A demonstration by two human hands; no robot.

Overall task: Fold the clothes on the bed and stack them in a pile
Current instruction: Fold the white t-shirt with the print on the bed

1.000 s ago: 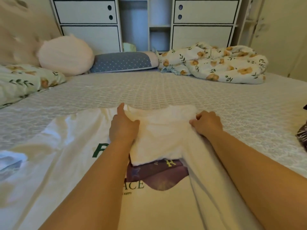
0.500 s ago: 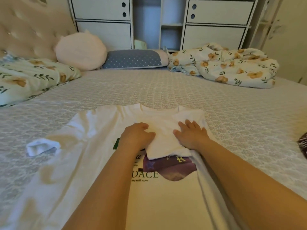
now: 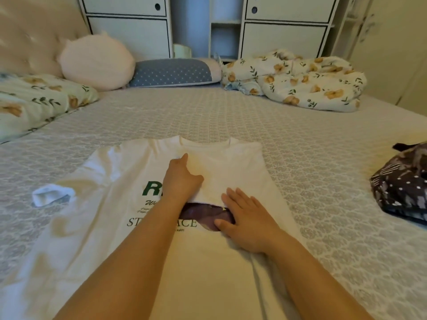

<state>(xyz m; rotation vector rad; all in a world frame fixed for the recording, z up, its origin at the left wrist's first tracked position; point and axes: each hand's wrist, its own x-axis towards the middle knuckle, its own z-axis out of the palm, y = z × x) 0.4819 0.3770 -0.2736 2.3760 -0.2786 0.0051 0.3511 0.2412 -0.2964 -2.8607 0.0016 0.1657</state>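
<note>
folding is under way: the white t-shirt [image 3: 111, 227] is lying front-up on the bed [image 3: 231, 116], right side turned in. the left hand [image 3: 182, 181] is pinching that flap; the right hand [image 3: 245, 218] is pressing flat, fingers straight. next, likely, the left sleeve [image 3: 52, 195] needs folding in.

Round pink cushion [image 3: 97, 62], blue dotted pillow [image 3: 172, 72], floral duvet [image 3: 298, 83], white cabinets [image 3: 286, 26] behind.

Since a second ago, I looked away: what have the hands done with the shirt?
The right hand let go of the folded sleeve and slid back toward the person, now flat on the white T-shirt. The left hand stays on the sleeve's edge. The shirt's other sleeve is still unfolded.
</note>
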